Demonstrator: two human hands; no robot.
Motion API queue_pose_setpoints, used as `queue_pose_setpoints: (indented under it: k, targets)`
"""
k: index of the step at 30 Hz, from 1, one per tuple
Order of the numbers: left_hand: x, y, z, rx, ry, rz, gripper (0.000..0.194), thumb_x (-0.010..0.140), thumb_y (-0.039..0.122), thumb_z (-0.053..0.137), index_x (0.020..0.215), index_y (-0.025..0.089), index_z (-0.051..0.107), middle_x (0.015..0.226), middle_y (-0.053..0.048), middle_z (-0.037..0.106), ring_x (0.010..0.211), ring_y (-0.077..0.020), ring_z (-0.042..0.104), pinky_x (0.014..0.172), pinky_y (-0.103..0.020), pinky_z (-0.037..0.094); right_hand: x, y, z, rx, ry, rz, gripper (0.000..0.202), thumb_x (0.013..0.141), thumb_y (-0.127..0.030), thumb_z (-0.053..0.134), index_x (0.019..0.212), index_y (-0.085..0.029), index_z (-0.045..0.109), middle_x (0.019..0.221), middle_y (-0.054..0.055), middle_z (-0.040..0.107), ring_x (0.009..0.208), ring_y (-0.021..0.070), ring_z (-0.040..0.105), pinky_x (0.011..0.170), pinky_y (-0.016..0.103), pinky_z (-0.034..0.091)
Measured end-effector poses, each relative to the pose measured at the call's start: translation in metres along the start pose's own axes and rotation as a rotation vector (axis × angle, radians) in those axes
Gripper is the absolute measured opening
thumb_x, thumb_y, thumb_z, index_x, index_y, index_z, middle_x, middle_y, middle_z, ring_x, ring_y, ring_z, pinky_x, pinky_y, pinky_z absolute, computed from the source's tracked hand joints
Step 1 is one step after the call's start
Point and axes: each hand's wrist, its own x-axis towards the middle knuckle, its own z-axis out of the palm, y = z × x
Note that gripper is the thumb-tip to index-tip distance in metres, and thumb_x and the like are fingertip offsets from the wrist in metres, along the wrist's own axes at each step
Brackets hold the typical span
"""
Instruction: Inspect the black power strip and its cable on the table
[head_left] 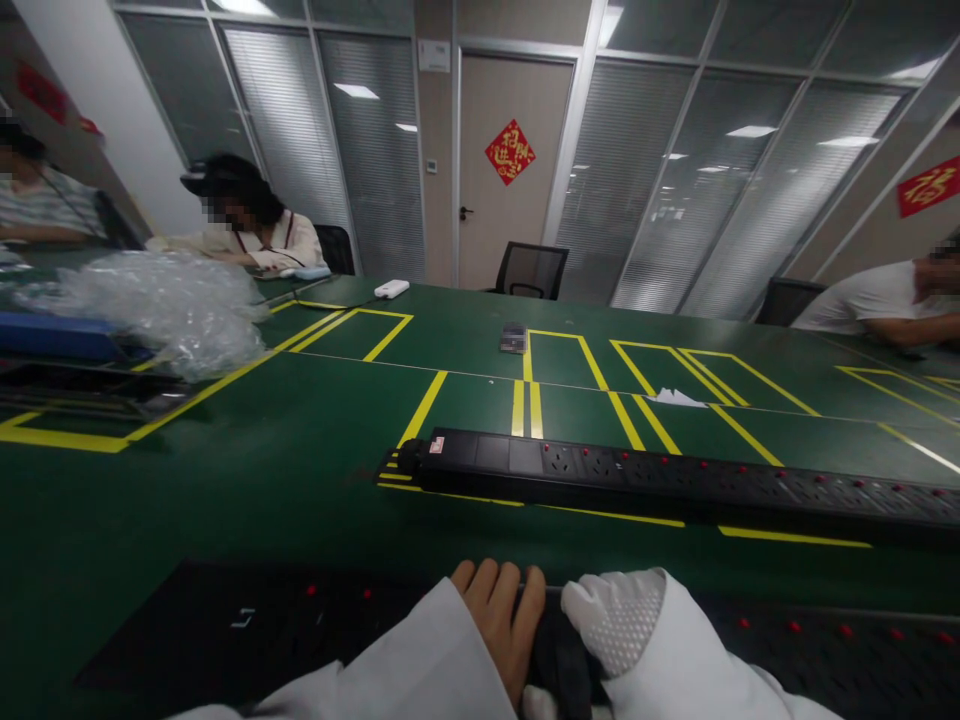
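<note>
Along the bottom of the view lies a long black power strip with red indicators and an "L1" mark. My bare left hand is closed over its middle, fingers side by side and curled at the far edge. Right beside it, my right hand wears a white dotted glove and is closed. A black, strap-like piece shows between the two hands; what exactly it is I cannot make out. Both palms are hidden by the white sleeves. Farther off, a second black power strip with sockets lies crosswise.
Yellow tape outlines mark the green table. Clear plastic wrap and a blue item lie at left. A small dark box, torn white paper and a white device lie farther back. Several people sit around.
</note>
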Motion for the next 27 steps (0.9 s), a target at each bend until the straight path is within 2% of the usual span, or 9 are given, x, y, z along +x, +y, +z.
queue_pose_setpoints:
  k: [2,4,6,9,12,15,17,21,27]
  targets:
    - [0.000,0.000,0.000,0.012,0.007,0.006,0.029,0.088,0.004,0.036,0.102,0.019,0.056,0.075,-0.001,0.058,0.064,-0.0179,0.053,0.059,-0.032,0.035,-0.002,0.001,-0.004,0.023,-0.023,-0.007,0.007,0.077,-0.015,0.057,0.072,-0.019,0.057,0.063,-0.004,0.061,0.053,0.0140,0.057,0.045,0.027,0.024]
    - [0.000,0.000,0.000,0.024,0.017,0.006,0.028,0.088,0.004,0.038,0.103,0.018,0.057,0.078,-0.002,0.059,0.066,-0.0181,0.053,0.060,-0.032,0.036,-0.005,0.002,-0.007,0.028,-0.030,-0.008,0.008,0.085,-0.022,0.055,0.080,-0.017,0.057,0.070,-0.003,0.060,0.058,0.0113,0.055,0.051,0.024,0.037]
    - [-0.001,0.000,0.000,0.032,0.018,0.000,0.028,0.088,0.004,0.038,0.103,0.019,0.057,0.079,-0.002,0.059,0.067,-0.0183,0.054,0.061,-0.032,0.036,-0.007,0.001,-0.006,0.031,-0.033,-0.015,0.020,0.089,-0.034,0.053,0.091,-0.015,0.058,0.080,0.000,0.059,0.065,0.0107,0.055,0.059,0.027,0.046]
    - [-0.001,0.001,0.001,0.045,0.032,-0.017,0.032,0.088,0.003,0.035,0.103,0.020,0.058,0.079,-0.001,0.060,0.067,-0.0186,0.054,0.062,-0.033,0.038,-0.011,0.000,0.000,0.029,-0.036,-0.012,0.028,0.090,-0.039,0.052,0.103,-0.015,0.056,0.095,0.004,0.059,0.075,0.0128,0.057,0.066,0.030,0.050]
    - [-0.001,0.001,0.003,0.048,0.063,-0.027,0.031,0.088,0.004,0.036,0.102,0.021,0.058,0.078,0.000,0.059,0.066,-0.0183,0.053,0.060,-0.032,0.037,-0.012,0.000,0.003,0.023,-0.037,-0.004,0.028,0.090,-0.039,0.052,0.103,-0.015,0.057,0.095,0.004,0.059,0.076,0.0131,0.058,0.066,0.031,0.050]
    - [-0.001,0.001,0.002,0.032,0.034,-0.014,0.030,0.088,0.006,0.037,0.103,0.020,0.058,0.077,0.000,0.059,0.066,-0.0188,0.052,0.060,-0.033,0.036,-0.009,-0.001,0.001,0.015,-0.039,0.000,0.022,0.090,-0.036,0.052,0.092,-0.015,0.058,0.082,0.000,0.059,0.066,0.0104,0.056,0.061,0.027,0.049]
    - [-0.001,0.001,0.000,0.013,-0.002,-0.004,0.028,0.088,0.008,0.038,0.106,0.019,0.058,0.079,-0.001,0.059,0.067,-0.0194,0.052,0.060,-0.033,0.037,-0.006,0.000,-0.002,0.009,-0.033,0.007,0.014,0.090,-0.027,0.052,0.085,-0.016,0.058,0.074,-0.002,0.059,0.060,0.0095,0.055,0.056,0.024,0.045]
    - [0.000,0.001,-0.002,0.022,0.004,-0.006,0.029,0.089,0.006,0.039,0.105,0.019,0.058,0.078,-0.001,0.059,0.067,-0.0188,0.052,0.060,-0.033,0.036,-0.002,0.000,-0.003,0.005,-0.002,0.033,0.014,0.081,-0.011,0.051,0.074,-0.020,0.058,0.064,-0.004,0.062,0.054,0.0123,0.056,0.047,0.024,0.030]
    - [0.001,0.002,-0.002,0.002,-0.041,-0.013,0.029,0.088,0.006,0.038,0.107,0.018,0.057,0.078,-0.001,0.059,0.067,-0.0195,0.053,0.061,-0.033,0.037,-0.001,-0.002,0.009,-0.022,0.065,0.057,0.013,0.074,-0.011,0.054,0.067,-0.021,0.057,0.059,-0.003,0.061,0.049,0.0154,0.057,0.048,0.030,0.009]
